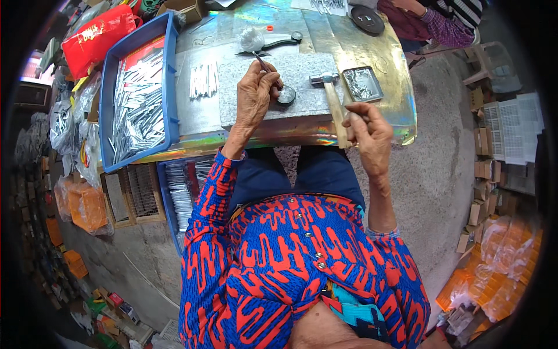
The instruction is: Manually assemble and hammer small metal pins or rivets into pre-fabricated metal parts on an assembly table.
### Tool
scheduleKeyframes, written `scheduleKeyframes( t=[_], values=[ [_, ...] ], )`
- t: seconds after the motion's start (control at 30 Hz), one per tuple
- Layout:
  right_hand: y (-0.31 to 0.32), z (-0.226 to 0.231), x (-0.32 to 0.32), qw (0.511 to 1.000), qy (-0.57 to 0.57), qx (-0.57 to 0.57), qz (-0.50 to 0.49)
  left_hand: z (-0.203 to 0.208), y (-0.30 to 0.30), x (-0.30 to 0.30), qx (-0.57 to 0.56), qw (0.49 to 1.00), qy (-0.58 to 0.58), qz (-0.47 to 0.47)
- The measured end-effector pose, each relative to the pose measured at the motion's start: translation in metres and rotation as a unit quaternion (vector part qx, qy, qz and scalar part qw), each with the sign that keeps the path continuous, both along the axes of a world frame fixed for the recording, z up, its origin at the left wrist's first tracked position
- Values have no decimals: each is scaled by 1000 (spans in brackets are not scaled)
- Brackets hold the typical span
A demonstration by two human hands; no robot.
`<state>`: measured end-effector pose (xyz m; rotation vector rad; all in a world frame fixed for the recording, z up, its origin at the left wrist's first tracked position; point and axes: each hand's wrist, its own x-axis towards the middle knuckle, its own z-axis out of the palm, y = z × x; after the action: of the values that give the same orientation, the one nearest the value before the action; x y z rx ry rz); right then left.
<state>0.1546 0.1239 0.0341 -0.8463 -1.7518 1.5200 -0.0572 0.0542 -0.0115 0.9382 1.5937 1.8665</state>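
Note:
My left hand (256, 87) is closed round a thin dark rod (260, 60) that slants up over a speckled grey stone slab (311, 64). Just beside its fingertips, a small round metal disc with a dark rim (285, 95) lies on the slab. A hammer (333, 103) rests with its head on the slab and its wooden handle toward me. My right hand (371, 132) hovers to the right of that handle, thumb and fingers pinched together; whatever may be between them is too small to make out. Behind it sits a small dark square tray (362, 83) of shiny metal pieces.
Slim metal pieces (203, 80) lie in a row left of the slab. A blue crate (172, 75) of metal strips stands at the table's left. Behind the slab are a black-handled tool (282, 42) and crumpled clear plastic (251, 39). Another person's sleeve (450, 28) shows far right.

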Motion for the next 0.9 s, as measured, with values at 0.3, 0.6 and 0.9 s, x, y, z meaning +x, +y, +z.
scheduleKeyframes(
  t=[0.3, 0.6, 0.9],
  values=[
    [-3, -11, -22, 998, 12, -25, 54, 2, 1, 0, -19, 1000, 13, 3],
    [5, -16, -36, 997, 2, -29, 72, 3, 0, -1, -52, 984, 172, -17],
    [8, 26, -75, 991, 68, 26, 114, -8, 1, 8, 39, 964, 260, 32]
  ],
)
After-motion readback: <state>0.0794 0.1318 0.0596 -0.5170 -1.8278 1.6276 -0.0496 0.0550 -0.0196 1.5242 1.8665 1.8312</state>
